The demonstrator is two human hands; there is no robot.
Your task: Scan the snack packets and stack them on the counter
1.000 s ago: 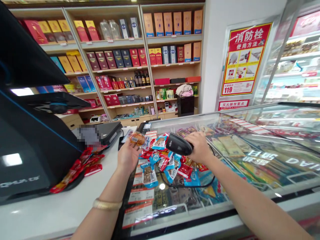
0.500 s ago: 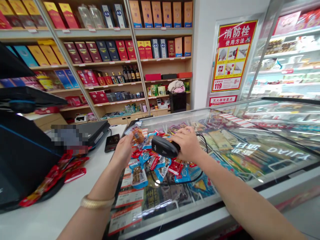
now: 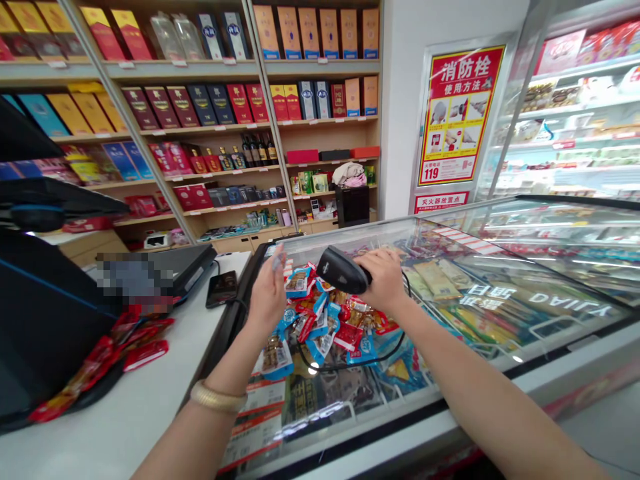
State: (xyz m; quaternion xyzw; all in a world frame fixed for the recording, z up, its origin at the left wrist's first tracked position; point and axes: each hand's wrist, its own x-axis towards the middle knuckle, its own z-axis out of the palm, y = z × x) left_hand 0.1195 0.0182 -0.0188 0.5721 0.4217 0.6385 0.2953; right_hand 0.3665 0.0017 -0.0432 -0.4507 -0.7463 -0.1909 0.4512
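Observation:
My right hand (image 3: 384, 280) is closed round the handle of a black barcode scanner (image 3: 341, 269), whose head points left and whose cable (image 3: 350, 363) loops down over the glass. My left hand (image 3: 269, 292) is raised in front of the scanner with its back to me, fingers pinched on a small clear snack packet (image 3: 277, 259) that is mostly hidden behind the hand. Below both hands a pile of red and blue snack packets (image 3: 325, 320) lies on the freezer's glass lid (image 3: 500, 293). A gold bangle (image 3: 216, 398) sits on my left wrist.
A white counter (image 3: 150, 393) at left carries a black till screen (image 3: 45, 320), red packets (image 3: 130, 343), a dark phone (image 3: 222, 289) and a flat black device (image 3: 183, 263). Shelves of boxed goods (image 3: 225, 107) fill the back wall. A red-and-yellow poster (image 3: 457, 113) hangs right; chiller shelves (image 3: 575, 113) beyond.
My left hand has turned so the orange packet is now mostly hidden behind it. The scanner has risen slightly. The view has shifted a little to the right and down since one second ago.

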